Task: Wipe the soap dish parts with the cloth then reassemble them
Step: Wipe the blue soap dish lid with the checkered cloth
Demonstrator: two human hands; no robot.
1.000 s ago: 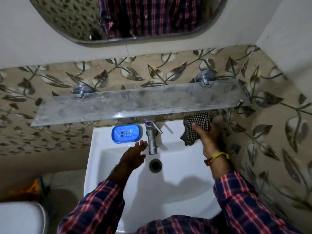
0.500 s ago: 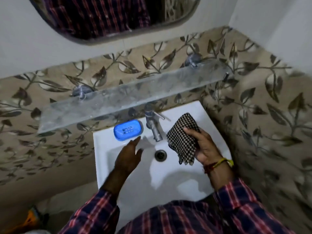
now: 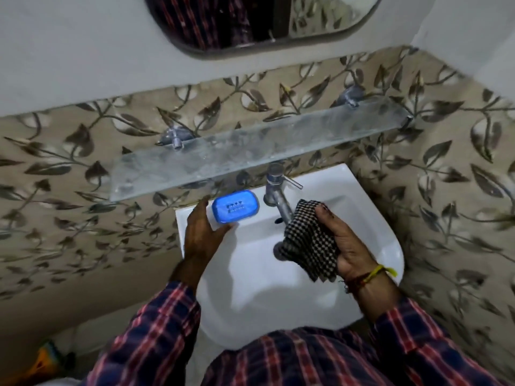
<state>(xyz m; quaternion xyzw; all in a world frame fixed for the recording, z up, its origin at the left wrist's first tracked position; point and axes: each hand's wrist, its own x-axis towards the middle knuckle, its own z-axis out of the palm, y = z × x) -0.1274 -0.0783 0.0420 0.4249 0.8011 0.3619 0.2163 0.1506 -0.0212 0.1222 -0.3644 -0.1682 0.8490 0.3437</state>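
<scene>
A blue oval soap dish (image 3: 235, 206) with drain slots sits assembled on the back left ledge of the white basin (image 3: 250, 288). My left hand (image 3: 202, 231) reaches around its left and front edge, fingers spread, thumb tip under the front rim; a firm grip is not visible. My right hand (image 3: 345, 243) holds a black-and-white checked cloth (image 3: 309, 243) over the bowl, just right of the metal tap (image 3: 278, 199). The cloth hangs down and hides most of the drain.
A frosted glass shelf (image 3: 250, 151) juts out from the leaf-patterned tiles just above the dish and tap. A mirror (image 3: 264, 20) hangs higher up. The right wall stands close beside the basin. An orange object (image 3: 41, 360) lies on the floor at lower left.
My left hand has moved from the bowl up to the soap dish. My right hand has brought the cloth from the back right corner down over the bowl. The view has shifted.
</scene>
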